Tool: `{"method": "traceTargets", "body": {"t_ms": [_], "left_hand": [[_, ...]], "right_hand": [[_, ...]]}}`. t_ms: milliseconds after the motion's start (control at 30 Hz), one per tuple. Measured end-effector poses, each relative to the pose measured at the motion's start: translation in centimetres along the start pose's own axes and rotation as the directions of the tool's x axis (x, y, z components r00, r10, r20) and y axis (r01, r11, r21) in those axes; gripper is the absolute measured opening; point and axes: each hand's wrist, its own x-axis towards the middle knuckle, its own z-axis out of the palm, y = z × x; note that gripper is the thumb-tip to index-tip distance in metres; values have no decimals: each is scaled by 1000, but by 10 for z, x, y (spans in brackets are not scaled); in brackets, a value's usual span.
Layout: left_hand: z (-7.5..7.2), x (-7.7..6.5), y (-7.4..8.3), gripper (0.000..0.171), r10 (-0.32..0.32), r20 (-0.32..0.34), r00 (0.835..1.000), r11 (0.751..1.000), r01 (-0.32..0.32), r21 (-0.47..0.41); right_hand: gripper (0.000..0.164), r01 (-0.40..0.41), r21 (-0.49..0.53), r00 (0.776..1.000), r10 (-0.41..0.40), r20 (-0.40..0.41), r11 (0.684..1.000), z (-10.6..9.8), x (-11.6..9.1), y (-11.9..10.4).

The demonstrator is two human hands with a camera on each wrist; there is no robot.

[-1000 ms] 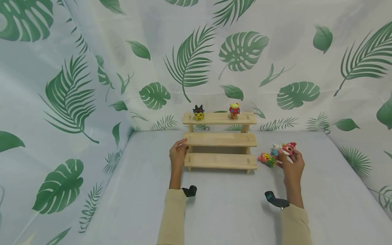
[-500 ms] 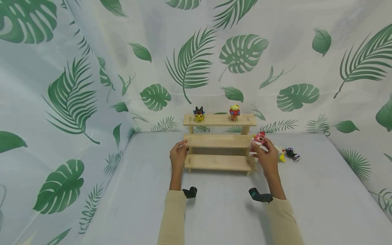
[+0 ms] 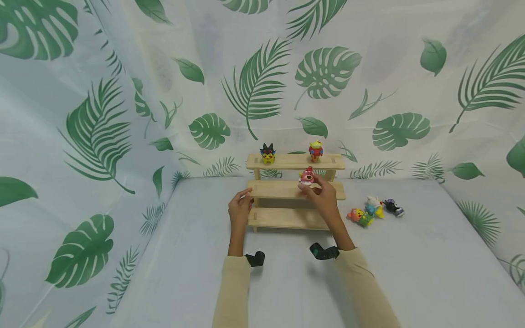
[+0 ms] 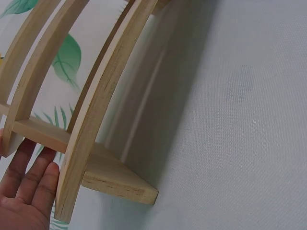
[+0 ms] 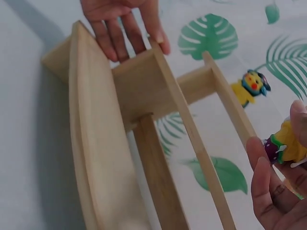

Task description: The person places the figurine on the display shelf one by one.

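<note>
A three-tier wooden display shelf (image 3: 275, 190) stands on the table. My left hand (image 3: 239, 212) holds the left end of its middle board; in the left wrist view the fingers (image 4: 31, 179) reach under the board beside the side support. Over the middle board, right of centre, my right hand (image 3: 326, 200) pinches a pink bear figurine (image 3: 307, 176) between thumb and fingers, face forward. Its yellow, green and purple back (image 5: 285, 143) shows in the right wrist view. On the top board stand a yellow figurine with a black-eared hood (image 3: 268, 155) and a green-headed alien figurine in red (image 3: 315, 151).
Right of the shelf several figurines lie on the white tabletop (image 3: 426, 255): a pink-and-green pair (image 3: 361, 217), a white-and-blue one (image 3: 373, 207) and a black-and-purple one (image 3: 393, 207). A leaf-print cloth (image 3: 262, 68) hangs behind and to the sides.
My right hand has carried the pink bear figurine leftward from the figurines on the table to over the middle board. The left hand stays at the shelf's left end.
</note>
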Motion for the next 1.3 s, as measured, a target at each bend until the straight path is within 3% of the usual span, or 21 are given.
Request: {"method": "traceTargets", "body": {"t_ms": [100,267,533,733,900,1300], "left_hand": [[-1,1,0,22,-6,4,1000,1000,6,-1],[-2,2,-1,22,-2,9,1000,1000,2,-1],[-1,1,2,23,-5,3,1000,1000,5,-6],[-1,0,1,24,-18,4,1000,1000,18,9],[-1,1,-1,20,-1,2,1000,1000,1,14],[-1,-2,0,21,-40,14,999,999,40,0]], "right_hand": [[47,-1,-71,1000,3,17,998,12,7,0],[52,-13,-115,998,19,52,993,30,24,21],[46,71,-176,996,-61,60,982,56,33,33],[46,85,-221,996,-74,56,972,71,35,38],[47,68,-232,997,-58,51,970,80,36,38],[51,8,-323,1000,1,28,946,86,36,37]]}}
